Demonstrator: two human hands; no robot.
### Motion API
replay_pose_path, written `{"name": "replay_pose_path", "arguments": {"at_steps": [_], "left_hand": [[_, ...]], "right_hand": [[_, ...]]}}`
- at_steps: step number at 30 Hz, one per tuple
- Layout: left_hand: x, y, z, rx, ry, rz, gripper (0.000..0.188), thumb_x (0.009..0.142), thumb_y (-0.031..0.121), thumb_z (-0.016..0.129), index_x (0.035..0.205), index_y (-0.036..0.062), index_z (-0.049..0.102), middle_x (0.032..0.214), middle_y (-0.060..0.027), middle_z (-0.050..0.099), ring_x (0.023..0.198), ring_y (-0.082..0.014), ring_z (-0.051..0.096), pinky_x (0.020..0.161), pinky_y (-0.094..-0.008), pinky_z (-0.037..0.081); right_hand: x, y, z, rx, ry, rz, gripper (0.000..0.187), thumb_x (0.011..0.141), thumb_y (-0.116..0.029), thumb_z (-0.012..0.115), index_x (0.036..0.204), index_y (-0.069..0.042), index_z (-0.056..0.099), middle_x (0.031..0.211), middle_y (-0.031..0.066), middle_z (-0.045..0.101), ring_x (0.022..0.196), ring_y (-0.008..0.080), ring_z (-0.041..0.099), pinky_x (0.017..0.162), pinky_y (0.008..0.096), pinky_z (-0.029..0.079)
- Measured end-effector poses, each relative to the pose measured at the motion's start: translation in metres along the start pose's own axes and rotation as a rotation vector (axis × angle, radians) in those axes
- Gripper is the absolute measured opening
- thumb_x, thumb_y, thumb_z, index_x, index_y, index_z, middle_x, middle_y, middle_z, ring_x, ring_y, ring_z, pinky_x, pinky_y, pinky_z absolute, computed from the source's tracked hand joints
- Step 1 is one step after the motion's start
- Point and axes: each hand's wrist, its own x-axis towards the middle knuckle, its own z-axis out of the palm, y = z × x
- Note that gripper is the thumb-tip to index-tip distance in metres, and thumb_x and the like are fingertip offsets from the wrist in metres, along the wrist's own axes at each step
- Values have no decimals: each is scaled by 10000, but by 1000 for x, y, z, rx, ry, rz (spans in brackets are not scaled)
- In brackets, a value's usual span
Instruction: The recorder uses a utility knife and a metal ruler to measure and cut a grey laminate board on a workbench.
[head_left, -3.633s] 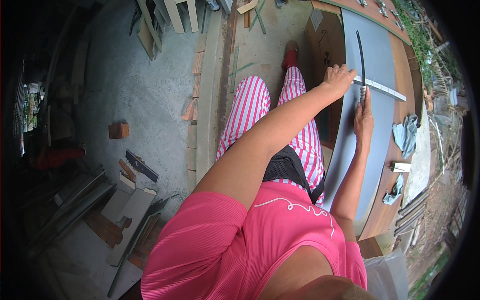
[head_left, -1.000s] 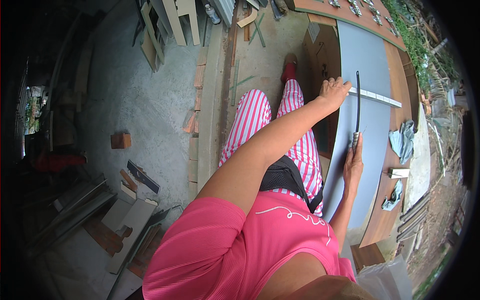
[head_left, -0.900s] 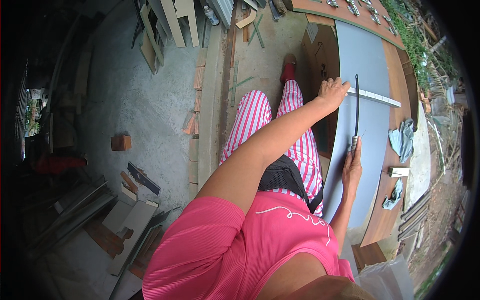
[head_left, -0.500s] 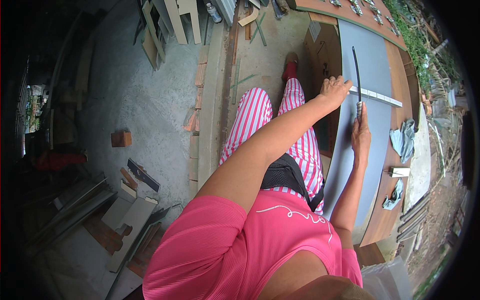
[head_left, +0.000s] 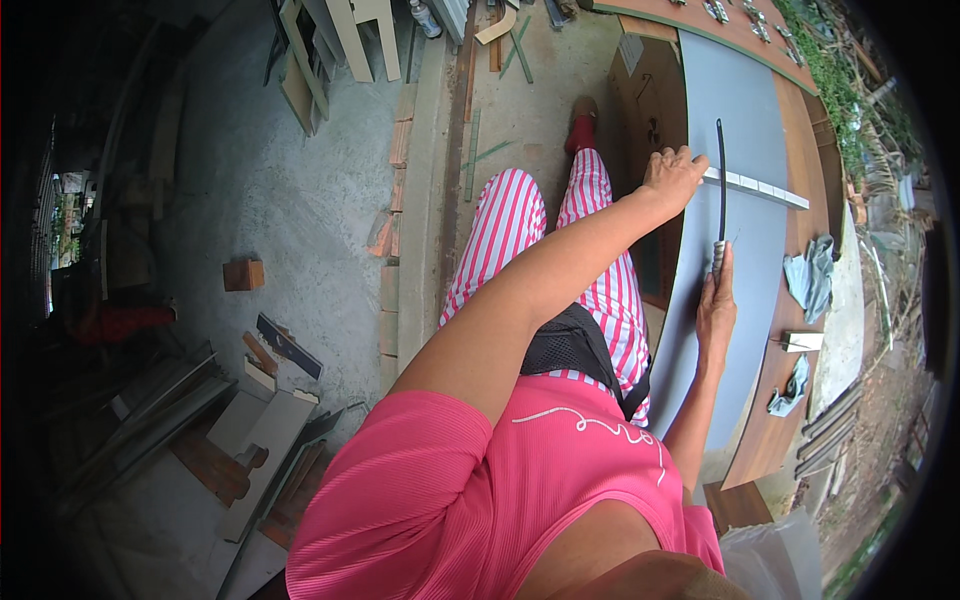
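Note:
My left hand [head_left: 674, 175] is closed around the near end of a pale, narrow strip [head_left: 765, 188] with cross marks along it. The strip lies across a grey-blue panel [head_left: 745, 260], its other end reaching over a brown wooden board [head_left: 797, 130]. My right hand [head_left: 717, 305] grips the light-wrapped handle of a saw [head_left: 721, 180] with a long, thin, dark blade. The blade points away from me and crosses the strip close to my left fingers. Whether its edge touches the strip, I cannot tell.
Blue-grey rags [head_left: 810, 278] and a small white block [head_left: 802, 342] lie on the board's right side. Hinges [head_left: 757, 25] sit on the far brown panel. An open wooden box [head_left: 650, 100] stands beneath the grey panel. Offcuts [head_left: 265, 430] and a brick [head_left: 243, 275] are on the floor leftward.
My right hand has drawn the saw back toward me, so less of its blade reaches beyond the strip. My left hand stays on the strip's end.

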Motion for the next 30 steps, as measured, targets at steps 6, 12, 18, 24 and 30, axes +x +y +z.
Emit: {"name": "replay_pose_path", "arguments": {"at_steps": [6, 12, 18, 24, 30], "left_hand": [[1, -3, -3, 2, -11, 12, 187, 844, 211, 531, 959, 66, 509, 907, -145, 522, 836, -299, 551, 718, -429, 424], [2, -1, -5, -16, -24, 28, 190, 843, 214, 534, 958, 64, 512, 903, -145, 525, 844, -304, 551, 726, -431, 422], [1, -1, -2, -10, -18, 27, 198, 835, 222, 544, 952, 64, 515, 894, -143, 530, 846, -310, 554, 723, -437, 423], [-1, 0, -1, 11, 0, 17, 199, 831, 218, 550, 951, 64, 516, 896, -141, 530, 842, -308, 555, 721, -439, 423], [-1, 1, 0, -7, 12, -3, 193, 831, 214, 548, 947, 63, 515, 896, -140, 528, 836, -308, 550, 720, -439, 421]], "right_hand": [[-43, 4, -13, -10, -24, 64, 534, 913, -114, 422, 1374, -308, 236, 1057, 180, 596, 807, 313, 626, 663, 393, 451], [-26, 6, -6, -11, 41, -25, 532, 911, -117, 421, 1373, -311, 244, 1049, 185, 597, 810, 321, 627, 671, 396, 454], [41, -3, 4, 20, 41, -124, 524, 905, -140, 419, 1369, -313, 247, 1067, 196, 583, 853, 369, 606, 699, 442, 454], [71, -6, 12, 14, 22, -120, 517, 903, -175, 421, 1370, -308, 246, 1038, 202, 592, 848, 381, 600, 694, 445, 454], [27, -2, 4, 0, 45, -101, 509, 908, -157, 421, 1368, -303, 257, 1042, 206, 588, 840, 365, 609, 682, 431, 454]]}}
